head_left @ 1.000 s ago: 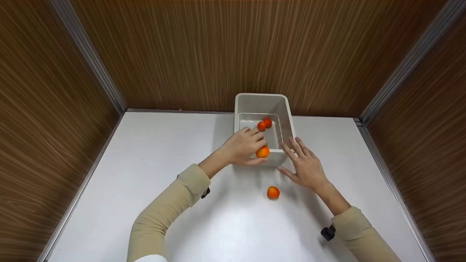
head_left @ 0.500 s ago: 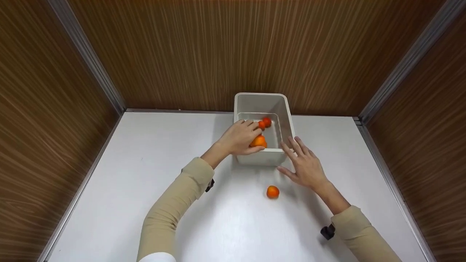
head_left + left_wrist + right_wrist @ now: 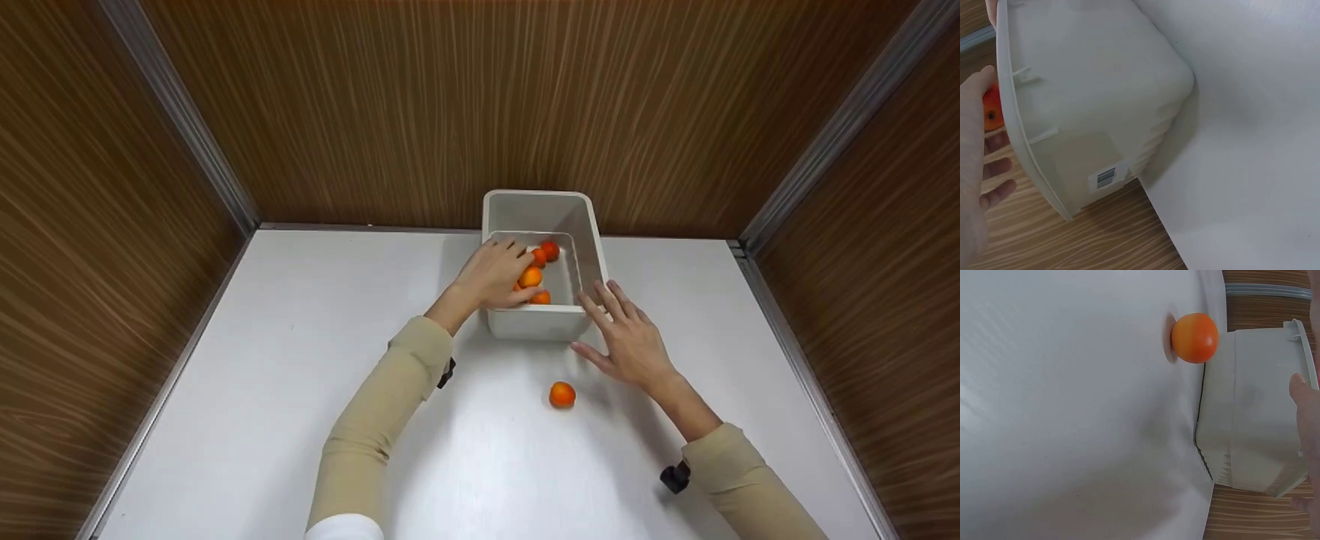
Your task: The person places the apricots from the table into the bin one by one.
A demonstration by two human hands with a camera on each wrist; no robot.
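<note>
Left hand (image 3: 495, 276) is reaching over the near-left rim of the white plastic bin (image 3: 541, 324), fingers (image 3: 517, 259) curled loosely around an orange fruit (image 3: 530, 277) that sits low inside the bin, so it looks held but barely. Three more small oranges (image 3: 550, 250) lie around it on the bin floor, toward 12 and 5 o'clock of the hand. Right hand (image 3: 628, 339) is flat and relaxed, fingers straight, resting against the bin's near-right corner and gripping nothing. The one that matters is the loose orange (image 3: 562, 394) on the white surface (image 3: 300, 360), at roughly 8 o'clock from the right hand and close to it, well apart from the left. It's round, so no long axis to worry about. Right wrist view shows it (image 3: 1194, 338) sitting just in front of the bin wall.
</note>
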